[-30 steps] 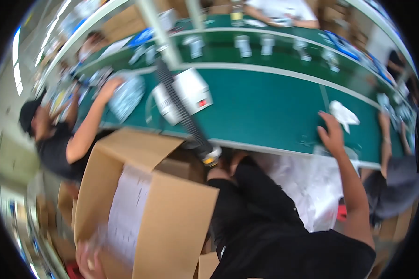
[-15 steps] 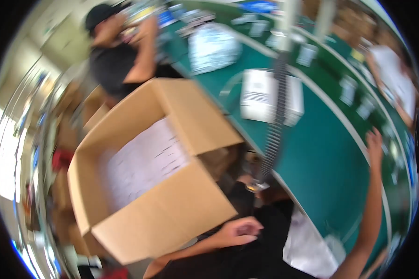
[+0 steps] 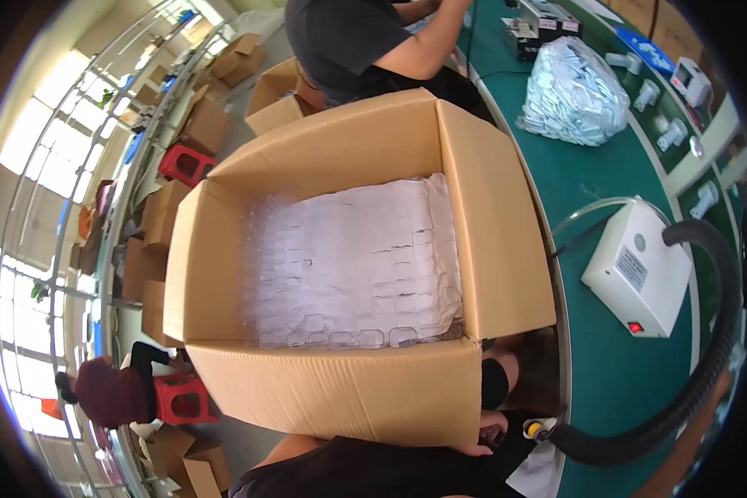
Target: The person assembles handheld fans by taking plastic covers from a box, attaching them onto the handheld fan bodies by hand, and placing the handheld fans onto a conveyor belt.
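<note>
A large open cardboard box [image 3: 332,398] stands in front of me, flaps spread. Inside lie rows of small clear plastic pieces [image 3: 357,257] under a thin whitish sheet or film. At the box's near right corner is my left hand [image 3: 491,433], its fingers curled; whether anything is inside them I cannot make out. Close beside it hangs the yellow-tipped end of a black ribbed hose [image 3: 718,332], which runs from a white machine [image 3: 643,270] with a red switch. Only my right forearm [image 3: 693,440] shows, at the lower right behind the hose; the right hand is not visible.
A green workbench [image 3: 610,178] runs along the right, carrying a clear bag of small pieces [image 3: 577,95]. A person in a dark shirt [image 3: 349,50] works beyond the box. Red stools [image 3: 183,398], another seated person [image 3: 112,390], cartons and metal racks line the left.
The view has swung right, bringing the box to the middle. My left hand now appears by the box's near right corner, and my right hand, earlier over the bench, is out of sight.
</note>
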`<action>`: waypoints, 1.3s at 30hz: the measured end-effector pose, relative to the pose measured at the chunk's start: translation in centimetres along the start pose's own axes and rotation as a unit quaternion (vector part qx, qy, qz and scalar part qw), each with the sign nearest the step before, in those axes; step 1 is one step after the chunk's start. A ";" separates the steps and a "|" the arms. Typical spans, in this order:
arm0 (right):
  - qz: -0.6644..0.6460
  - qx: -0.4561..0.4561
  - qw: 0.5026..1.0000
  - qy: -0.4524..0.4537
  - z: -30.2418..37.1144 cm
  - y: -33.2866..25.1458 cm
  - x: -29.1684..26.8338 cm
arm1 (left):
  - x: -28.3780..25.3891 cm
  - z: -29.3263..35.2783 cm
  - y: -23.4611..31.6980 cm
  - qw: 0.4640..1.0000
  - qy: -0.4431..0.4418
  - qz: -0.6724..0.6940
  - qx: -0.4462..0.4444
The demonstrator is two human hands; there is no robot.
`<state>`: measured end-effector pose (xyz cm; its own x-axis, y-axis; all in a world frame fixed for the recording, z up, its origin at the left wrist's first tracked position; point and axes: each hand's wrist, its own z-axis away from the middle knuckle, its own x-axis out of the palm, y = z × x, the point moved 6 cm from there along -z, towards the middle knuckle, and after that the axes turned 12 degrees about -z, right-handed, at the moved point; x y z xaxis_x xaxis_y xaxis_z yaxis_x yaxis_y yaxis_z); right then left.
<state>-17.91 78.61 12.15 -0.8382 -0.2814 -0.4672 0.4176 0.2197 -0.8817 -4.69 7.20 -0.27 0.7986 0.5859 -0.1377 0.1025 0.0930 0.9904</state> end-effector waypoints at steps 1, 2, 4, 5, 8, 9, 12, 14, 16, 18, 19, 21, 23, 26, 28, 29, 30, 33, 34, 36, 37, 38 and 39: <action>-0.069 -0.047 0.996 -0.034 -0.7 1.1 -2.6 | -0.5 -0.1 0.4 1.000 -0.004 0.011 0.009; -0.139 -0.094 0.983 -0.080 -0.9 1.9 -4.0 | -1.2 0.2 1.3 1.000 -0.008 -0.003 -0.013; -0.172 -0.128 0.975 -0.063 10.3 -0.5 -8.4 | -1.9 0.1 1.9 0.999 -0.005 -0.027 -0.041; -0.130 -0.179 0.974 -0.040 17.2 -3.7 -11.4 | -2.0 -0.3 2.8 0.999 0.004 -0.032 -0.001; -0.269 -0.105 0.949 -0.124 31.8 -7.2 -12.4 | -1.7 -0.7 4.4 1.000 0.007 -0.009 0.029; -0.288 -0.096 0.944 -0.132 38.4 -9.7 -10.5 | -1.7 -0.9 4.1 0.999 0.021 -0.011 0.023; -0.333 -0.042 0.921 -0.197 50.1 -9.8 -9.7 | -2.0 -1.9 4.5 0.987 0.092 0.129 0.032; -0.349 -0.045 0.907 -0.233 54.9 -6.6 -11.0 | -1.2 -4.3 4.9 0.977 0.118 0.163 0.077; -0.353 -0.041 0.907 -0.227 58.5 -2.1 -11.3 | -0.8 -6.3 3.7 0.970 0.183 0.119 0.110; -0.321 0.055 0.921 -0.213 61.6 1.7 -12.0 | -0.7 -7.5 3.2 0.972 0.187 0.134 0.049; -0.328 0.092 0.915 -0.218 63.2 2.7 -11.9 | -1.4 -7.8 3.1 0.965 0.217 0.139 0.041; -0.331 0.168 0.897 -0.240 65.9 5.1 -11.1 | -3.2 -7.8 3.5 0.959 0.261 0.105 0.041; -0.319 0.196 0.892 -0.253 67.2 6.2 -10.2 | -4.0 -8.0 4.1 0.950 0.288 0.110 0.041; -0.230 0.148 0.914 -0.301 66.4 6.9 -8.4 | -3.4 -7.0 4.5 0.961 0.253 0.111 0.024; -0.193 0.078 0.921 -0.328 64.8 5.4 -6.7 | -3.2 -5.7 3.3 0.965 0.241 0.098 0.035; -0.174 0.027 0.926 -0.334 63.7 4.5 -5.4 | -3.1 -5.3 2.2 0.968 0.229 0.099 0.029; -0.181 0.025 0.921 -0.345 62.7 4.0 -3.5 | -3.1 -4.7 2.4 0.968 0.227 0.099 0.033; -0.163 0.010 0.893 -0.420 60.6 2.6 4.3 | -3.8 -3.1 1.6 0.957 0.255 0.137 0.021; -0.181 0.017 0.882 -0.435 60.7 0.7 5.9 | -4.6 -2.4 0.8 0.951 0.279 0.129 0.015; -0.298 0.053 0.842 -0.446 60.1 0.3 9.3 | -4.2 -2.0 1.3 0.945 0.286 0.156 0.026; -0.289 0.041 0.845 -0.448 59.6 -0.8 9.7 | -4.5 -1.9 0.9 0.937 0.308 0.164 0.027; -0.280 0.035 0.847 -0.450 59.3 -1.5 9.8 | -3.9 -1.7 2.2 0.936 0.322 0.142 0.007; -0.258 0.021 0.846 -0.466 58.4 -2.0 10.1 | -3.8 -2.2 2.3 0.936 0.323 0.142 0.008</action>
<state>-6.74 20.73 5.33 -0.2806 -0.9482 0.1488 0.1080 -0.1852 -0.9767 -8.82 6.98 2.53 0.2706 0.9498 0.1570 -0.0472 -0.1498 0.9876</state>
